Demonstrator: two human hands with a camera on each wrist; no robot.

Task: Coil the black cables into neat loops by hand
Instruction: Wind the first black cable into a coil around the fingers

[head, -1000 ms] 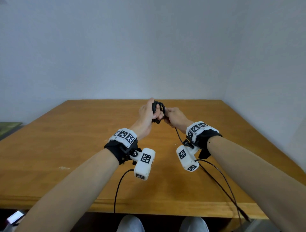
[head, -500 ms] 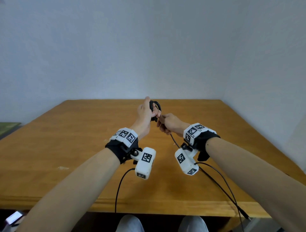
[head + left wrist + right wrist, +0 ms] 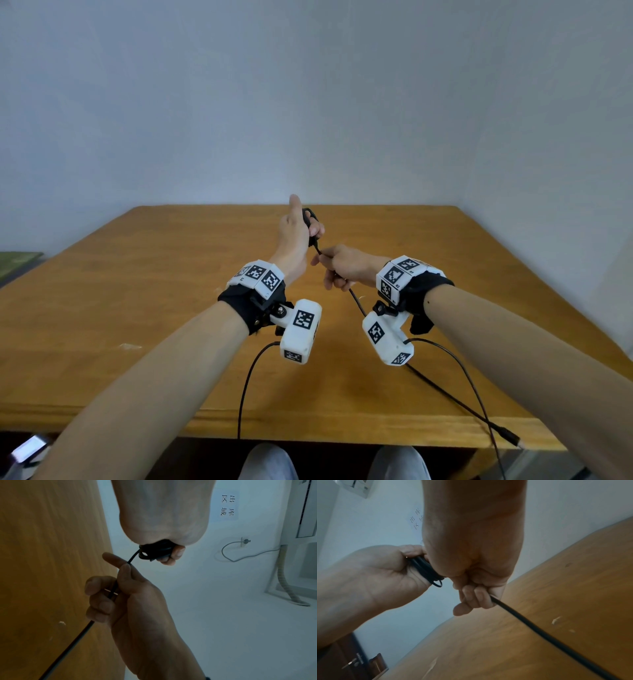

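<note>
Fingers (image 3: 317,229) of the left hand (image 3: 297,236) are clenching the coiled black cable (image 3: 155,551), while the right hand (image 3: 346,269) is pinching its trailing length just below

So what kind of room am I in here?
Probably a plain workroom or storeroom: a bare wooden table against blank pale walls, a printed Chinese sign, and a wall socket with a grey cord.

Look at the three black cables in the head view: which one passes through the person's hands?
The middle black cable: the right hand grips it, and it ends as a coil in the left hand. The other two run from the wrist cameras.
</note>
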